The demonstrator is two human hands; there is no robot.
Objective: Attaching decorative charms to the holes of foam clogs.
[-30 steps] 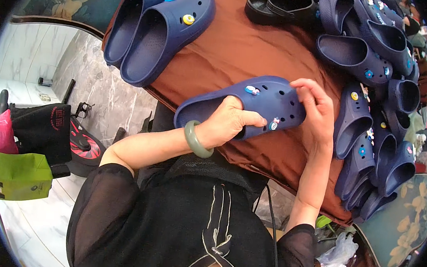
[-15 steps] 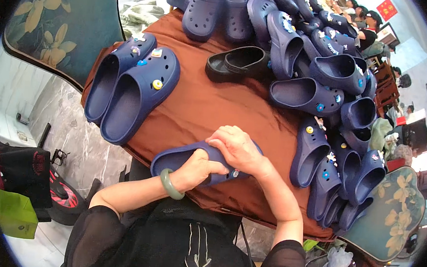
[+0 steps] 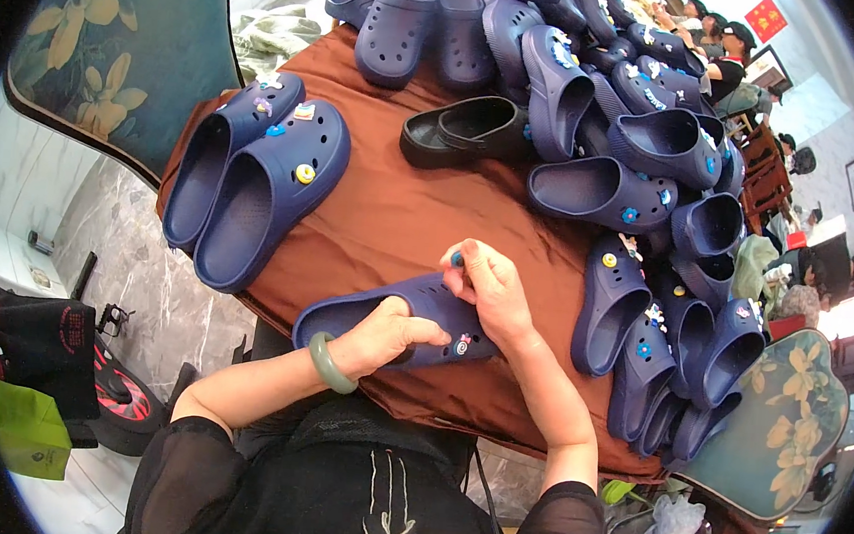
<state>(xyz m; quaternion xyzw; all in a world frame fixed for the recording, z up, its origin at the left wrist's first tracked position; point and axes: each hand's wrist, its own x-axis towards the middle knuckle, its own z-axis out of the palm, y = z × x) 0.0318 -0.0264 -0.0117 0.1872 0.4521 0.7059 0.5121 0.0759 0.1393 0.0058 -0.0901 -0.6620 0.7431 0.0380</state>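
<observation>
A navy clog (image 3: 368, 313) lies on the brown tablecloth (image 3: 400, 225) close to my body. My left hand (image 3: 386, 336), with a green bangle on the wrist, grips the clog's middle. My right hand (image 3: 486, 287) rests on the clog's toe end and pinches a small blue charm (image 3: 457, 259) between its fingertips. A round charm (image 3: 461, 346) sits on the clog's upper below my right hand.
A pair of navy clogs with charms (image 3: 253, 188) lies at the left. A black clog (image 3: 463, 127) sits further back. Several navy clogs (image 3: 646, 164) are heaped at the back and right. Bags (image 3: 27, 376) stand on the floor at left. People sit far right.
The view has tilted up, so the clog and my hands sit lower in the picture. My right hand has come off the clog's side and now pinches a small charm at its toe.
</observation>
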